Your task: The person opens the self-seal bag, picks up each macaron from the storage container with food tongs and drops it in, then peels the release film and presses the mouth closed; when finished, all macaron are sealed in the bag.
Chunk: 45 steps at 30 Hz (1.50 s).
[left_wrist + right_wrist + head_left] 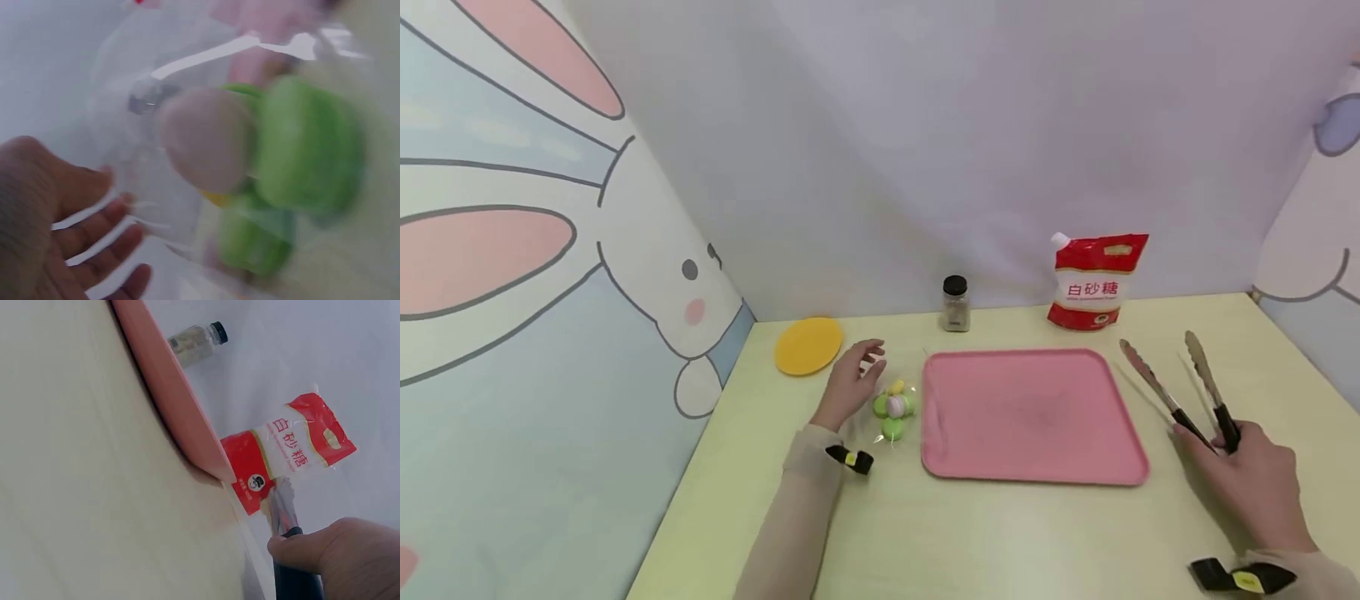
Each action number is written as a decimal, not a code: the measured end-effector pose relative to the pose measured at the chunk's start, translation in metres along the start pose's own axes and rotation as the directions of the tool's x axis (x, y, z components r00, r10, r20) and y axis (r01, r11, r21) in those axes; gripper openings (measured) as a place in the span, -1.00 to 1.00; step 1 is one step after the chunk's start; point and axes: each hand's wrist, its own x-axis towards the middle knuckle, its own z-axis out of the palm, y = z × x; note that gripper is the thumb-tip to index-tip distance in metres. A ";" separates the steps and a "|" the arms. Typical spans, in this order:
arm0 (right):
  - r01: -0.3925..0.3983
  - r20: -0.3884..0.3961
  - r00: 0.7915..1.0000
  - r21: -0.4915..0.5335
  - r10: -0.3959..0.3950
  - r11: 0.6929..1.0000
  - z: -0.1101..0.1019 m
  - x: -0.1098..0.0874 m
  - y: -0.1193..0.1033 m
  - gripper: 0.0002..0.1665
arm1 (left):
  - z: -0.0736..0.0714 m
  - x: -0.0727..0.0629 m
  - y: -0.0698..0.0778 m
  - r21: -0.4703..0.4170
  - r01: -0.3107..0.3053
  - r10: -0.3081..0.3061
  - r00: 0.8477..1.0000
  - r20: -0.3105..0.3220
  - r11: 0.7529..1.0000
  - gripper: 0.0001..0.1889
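On my head feed, the right hand (pixel 1251 479) is clamped round the handles of the tongs (pixel 1227 425), their arms spread, at three o'clock from the pink tray (pixel 1033 417). My left hand (pixel 852 383) holds nothing, fingers loose, at ten o'clock from the clear dish (pixel 206 59); I can't tell if they touch. That dish, with macarons (pixel 896 406) inside, sits at the tray's nine, the sugar bag (pixel 1093 287) at one.
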 end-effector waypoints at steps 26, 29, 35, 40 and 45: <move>0.176 -0.011 0.984 -0.118 -0.179 0.977 0.013 -0.010 -0.013 -0.08 | 0.003 0.032 0.009 0.096 -0.172 0.119 0.906 0.407 0.980 -0.88; 0.177 -0.015 0.984 -0.121 -0.180 0.977 0.011 -0.009 -0.013 -0.08 | 0.001 0.035 0.011 0.080 -0.202 0.152 0.898 0.412 0.976 -0.89; 0.133 0.025 0.991 -0.145 -0.131 0.980 0.004 -0.005 -0.012 0.00 | -0.004 0.038 0.013 0.026 -0.099 0.075 0.881 0.467 0.995 -0.83; 0.071 0.079 0.995 -0.166 -0.059 0.984 -0.001 -0.003 -0.009 0.08 | -0.003 0.037 0.013 0.047 0.020 -0.041 0.852 0.522 0.999 -0.78; 0.069 0.083 0.995 -0.162 -0.056 0.984 -0.001 -0.001 -0.007 0.07 | 0.000 0.037 0.013 0.062 0.017 -0.048 0.846 0.532 0.998 -0.87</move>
